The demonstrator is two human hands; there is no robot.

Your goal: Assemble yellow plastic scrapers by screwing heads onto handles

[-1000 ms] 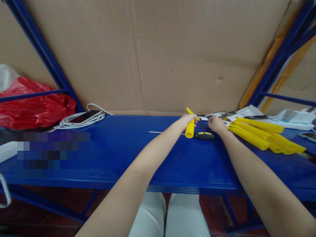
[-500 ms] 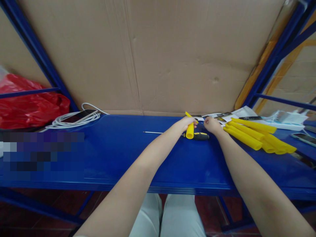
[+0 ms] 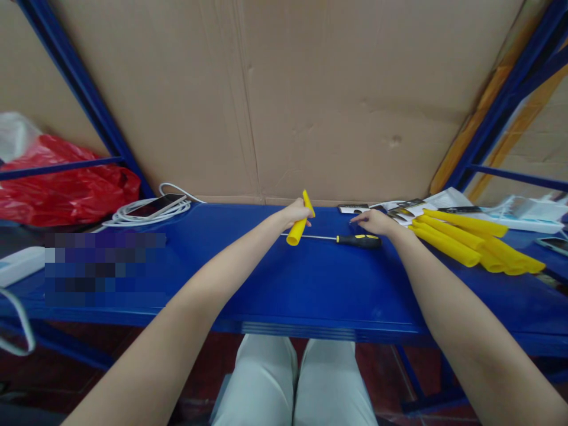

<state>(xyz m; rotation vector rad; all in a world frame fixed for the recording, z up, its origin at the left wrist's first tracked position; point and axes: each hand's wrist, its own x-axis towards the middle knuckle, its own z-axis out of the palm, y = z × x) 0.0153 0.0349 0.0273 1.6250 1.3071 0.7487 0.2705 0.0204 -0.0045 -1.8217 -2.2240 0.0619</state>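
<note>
Yellow tube in the grip looks like smooth matt plastic (image 3: 296,233), blue desk under it's glossy painted metal (image 3: 248,260), red bag's shiny crinkly plastic (image 3: 66,183).

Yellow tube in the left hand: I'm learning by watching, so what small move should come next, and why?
Perhaps ease the right hand toward the yellow tube: its fingers are at something too small to identify, while the left hand grips the tube apart from them.
</note>
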